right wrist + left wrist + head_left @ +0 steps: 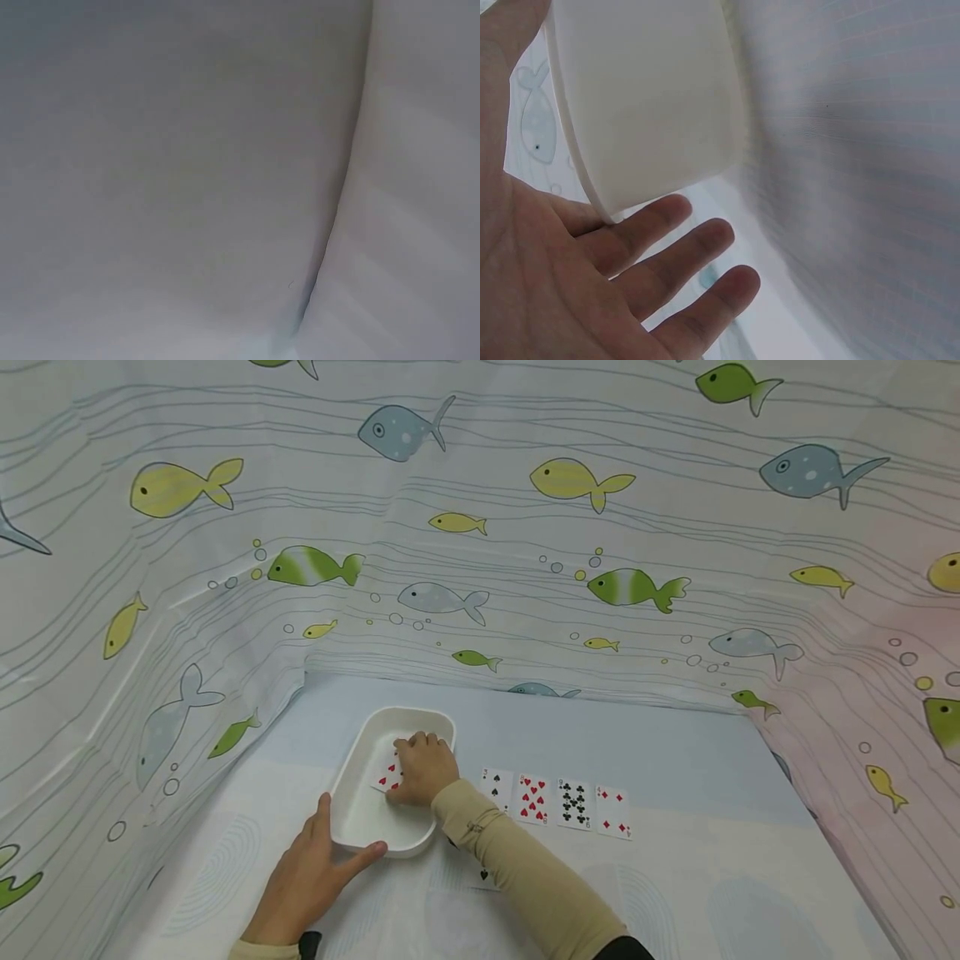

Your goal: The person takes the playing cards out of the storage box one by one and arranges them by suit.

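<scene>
A white plastic tray (352, 818) stands on the table left of centre. My right hand (427, 768) reaches into it and grips a playing card (390, 777) with red hearts, fingers at its far edge and thumb at its near edge; the hand covers part of the card. At the tray's near left corner my left hand (296, 881) rests against the outside, thumb along the near rim. In the left wrist view, the fingers of the left hand (577, 262) lie fairly straight beside the tray wall (645, 97). The right wrist view shows only blurred pale surfaces, no hand.
Right of the tray lies a row of face-up cards: a spades card (495, 783), a hearts card (533, 799), a clubs card (574, 804) and a four of diamonds (613, 812). Another spades card (484, 880) is partly under the right sleeve. Fish-patterned cloth (517, 552) surrounds the table.
</scene>
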The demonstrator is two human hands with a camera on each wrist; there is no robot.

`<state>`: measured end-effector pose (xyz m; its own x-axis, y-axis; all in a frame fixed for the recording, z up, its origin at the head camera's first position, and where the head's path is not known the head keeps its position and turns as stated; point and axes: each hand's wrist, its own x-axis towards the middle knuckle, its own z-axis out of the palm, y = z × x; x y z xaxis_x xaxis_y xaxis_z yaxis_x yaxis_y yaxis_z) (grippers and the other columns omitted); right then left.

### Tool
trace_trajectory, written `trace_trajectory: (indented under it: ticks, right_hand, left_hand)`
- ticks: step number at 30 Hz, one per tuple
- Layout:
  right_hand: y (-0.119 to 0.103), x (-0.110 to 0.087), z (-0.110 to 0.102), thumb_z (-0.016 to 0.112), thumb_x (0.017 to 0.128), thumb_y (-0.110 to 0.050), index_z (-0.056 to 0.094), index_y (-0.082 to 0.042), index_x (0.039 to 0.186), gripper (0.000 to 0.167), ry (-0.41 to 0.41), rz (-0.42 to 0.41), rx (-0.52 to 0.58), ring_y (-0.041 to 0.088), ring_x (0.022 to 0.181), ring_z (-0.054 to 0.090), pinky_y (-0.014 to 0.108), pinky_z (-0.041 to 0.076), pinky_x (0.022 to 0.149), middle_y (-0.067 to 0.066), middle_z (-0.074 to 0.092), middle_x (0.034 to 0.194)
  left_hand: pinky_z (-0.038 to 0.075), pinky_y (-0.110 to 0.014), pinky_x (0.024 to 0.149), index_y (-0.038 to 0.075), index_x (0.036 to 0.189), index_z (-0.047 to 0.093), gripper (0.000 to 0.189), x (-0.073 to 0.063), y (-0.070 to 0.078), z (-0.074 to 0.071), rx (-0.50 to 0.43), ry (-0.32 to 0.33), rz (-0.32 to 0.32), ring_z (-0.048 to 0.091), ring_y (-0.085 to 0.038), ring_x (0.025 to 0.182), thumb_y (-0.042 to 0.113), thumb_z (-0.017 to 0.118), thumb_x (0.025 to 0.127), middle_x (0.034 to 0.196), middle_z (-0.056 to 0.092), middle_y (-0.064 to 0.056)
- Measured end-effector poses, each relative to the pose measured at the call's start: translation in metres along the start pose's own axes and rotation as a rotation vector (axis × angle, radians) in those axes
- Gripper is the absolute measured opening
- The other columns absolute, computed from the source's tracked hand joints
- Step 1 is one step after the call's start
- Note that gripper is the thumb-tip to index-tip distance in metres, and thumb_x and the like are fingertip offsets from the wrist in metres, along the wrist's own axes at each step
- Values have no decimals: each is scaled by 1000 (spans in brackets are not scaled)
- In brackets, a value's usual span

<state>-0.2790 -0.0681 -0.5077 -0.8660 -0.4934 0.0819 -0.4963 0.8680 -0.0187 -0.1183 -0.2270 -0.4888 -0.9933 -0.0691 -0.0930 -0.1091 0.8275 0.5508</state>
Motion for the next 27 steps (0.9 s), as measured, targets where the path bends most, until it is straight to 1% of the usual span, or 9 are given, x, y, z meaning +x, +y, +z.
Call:
trace_trajectory:
  ticks: [4, 8, 14, 19, 23, 27]
  right_hand:
    - [1, -2, -1, 75, 76, -61, 56, -20, 142, 80, 4, -10, -2, 22, 115, 55, 36, 47, 101, 3, 62, 128]
    - [2, -4, -2, 74, 76, -63, 53, -19, 143, 83, 23, -22, -2, 22, 118, 53, 36, 46, 102, 3, 59, 132]
    - [4, -4, -2, 75, 75, -64, 48, -17, 147, 90, 93, -55, 43, 21, 119, 48, 36, 47, 100, 4, 53, 135]
    - [7, -4, -5, 75, 75, -64, 46, -16, 149, 92, 166, -84, 97, 20, 117, 46, 34, 47, 96, 5, 51, 134]
    - [8, -6, -11, 76, 74, -63, 43, -16, 150, 96, 209, -104, 125, 20, 116, 46, 32, 46, 95, 6, 49, 135]
    - [8, -11, -23, 75, 75, -65, 41, -16, 152, 98, 220, -112, 132, 20, 118, 46, 32, 46, 98, 6, 49, 136]
  left_hand:
    - [37, -65, 105, -6, 159, 4, 127, 0, 0, 1, -1, -5, -2, 43, -53, 133, 79, 60, 83, 152, 33, -35]
    - [38, -65, 104, -6, 159, 4, 126, 0, 0, 1, 4, -3, 0, 43, -53, 132, 78, 61, 84, 152, 34, -35]
    - [39, -66, 103, -7, 159, 5, 126, 0, 1, 0, 14, 9, 14, 44, -55, 131, 77, 61, 84, 151, 34, -36]
    - [40, -65, 101, -7, 159, 6, 125, 0, 1, -1, 14, 28, 30, 47, -54, 128, 77, 61, 84, 149, 37, -35]
    - [39, -66, 102, -7, 159, 4, 126, 0, 1, -2, 15, 7, 15, 45, -55, 130, 78, 60, 84, 150, 35, -36]
    - [38, -66, 103, -8, 158, 2, 127, 1, 1, -3, 14, -21, -4, 43, -54, 131, 78, 60, 84, 152, 32, -37]
